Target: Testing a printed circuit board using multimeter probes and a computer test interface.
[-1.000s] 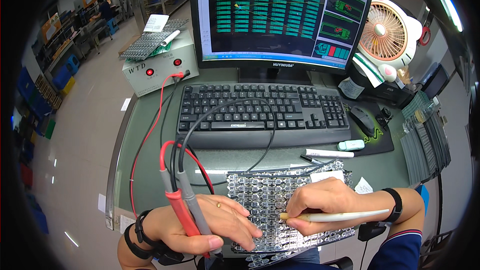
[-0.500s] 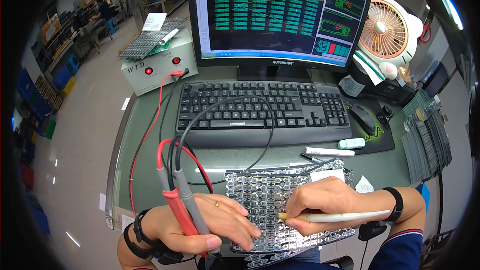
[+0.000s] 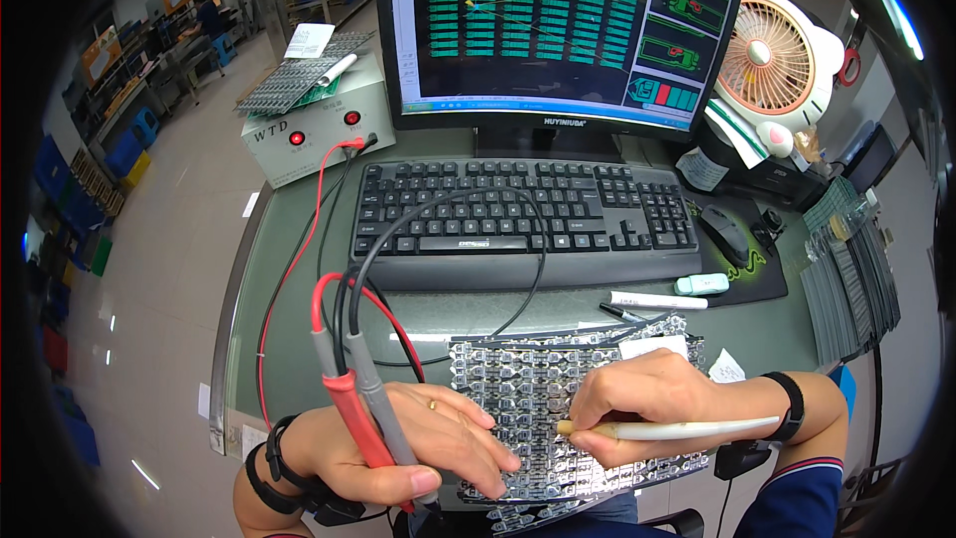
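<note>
Desk (image 3: 289,339), green-topped: set beneath all items below.
Monitor (image 3: 528,30), black-framed: stood at the back; rows of green shapes are displayed.
Keyboard (image 3: 528,239), black: placed before the monitor.
Circuit-board panels (image 3: 533,379), silvery, in a loose stack: laid at the desk's near edge, in front of the keyboard and under both hands.
Control box (image 3: 324,130), pale grey: stood left of the monitor, two red lights shown on its face; further panels are borne on top.
Fan (image 3: 762,65), pink and white: stood right of the monitor.
Left hand (image 3: 423,438): fingers stretched forward, tips laid by the stack's left part; a red probe (image 3: 358,423) and a grey probe (image 3: 383,408) are held side by side, between thumb and forefinger.
Right hand (image 3: 647,399): fingers curled and closed around a white tapered stick (image 3: 697,429), whose yellowish end is pointed at the stack's middle; whether contact is made cannot be told.
Mouse (image 3: 724,239), black: set right of the keyboard.
Marker (image 3: 657,300), white: laid below the keyboard.
Ring (image 3: 433,404), gold-coloured: worn on the left hand.
</note>
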Available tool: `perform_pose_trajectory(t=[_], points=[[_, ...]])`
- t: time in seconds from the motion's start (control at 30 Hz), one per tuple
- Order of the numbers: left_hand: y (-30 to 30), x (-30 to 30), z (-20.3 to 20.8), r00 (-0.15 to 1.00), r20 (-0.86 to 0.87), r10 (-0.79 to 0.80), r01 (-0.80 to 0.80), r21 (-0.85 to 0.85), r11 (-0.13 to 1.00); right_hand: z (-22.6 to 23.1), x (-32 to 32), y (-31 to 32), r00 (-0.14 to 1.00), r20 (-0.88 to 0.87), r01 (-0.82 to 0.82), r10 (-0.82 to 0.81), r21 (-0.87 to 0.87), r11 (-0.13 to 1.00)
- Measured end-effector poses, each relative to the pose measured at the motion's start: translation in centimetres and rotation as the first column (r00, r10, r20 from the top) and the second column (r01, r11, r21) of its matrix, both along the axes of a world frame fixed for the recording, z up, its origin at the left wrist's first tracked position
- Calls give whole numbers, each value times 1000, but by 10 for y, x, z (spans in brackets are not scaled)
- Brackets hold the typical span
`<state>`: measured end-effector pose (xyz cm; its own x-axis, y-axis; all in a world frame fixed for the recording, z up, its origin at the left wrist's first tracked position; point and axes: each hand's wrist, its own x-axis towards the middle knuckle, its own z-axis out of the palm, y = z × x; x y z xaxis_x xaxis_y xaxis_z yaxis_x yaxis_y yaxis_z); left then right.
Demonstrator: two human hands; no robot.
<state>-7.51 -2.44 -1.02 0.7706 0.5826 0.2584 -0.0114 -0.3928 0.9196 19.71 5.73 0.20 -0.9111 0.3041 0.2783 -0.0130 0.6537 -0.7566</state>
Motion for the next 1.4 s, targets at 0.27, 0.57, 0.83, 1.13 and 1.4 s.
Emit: perform_pose_trajectory(t=[0.27,0.57,0.83,1.13,1.4], points=[[0,0,1,1000,-9,-5,5,-3,1000,4,1,2,999,39,-22,21,18,1000],[0,1,0,1000,-10,1,-1,1,1000,1,1,0,1000,26,-8,8,-7,1000],[0,0,0,1000,-3,-1,1,1,1000,3,0,1,998,55,0,-1,9,1000],[0,0,0,1000,3,-10,11,-12,1000,1,1,0,1000,22,-6,5,26,1000],[1,16,-20,778,480,406,-386,-147,911,35,53,6,977,-54,203,-206,-55,978]])
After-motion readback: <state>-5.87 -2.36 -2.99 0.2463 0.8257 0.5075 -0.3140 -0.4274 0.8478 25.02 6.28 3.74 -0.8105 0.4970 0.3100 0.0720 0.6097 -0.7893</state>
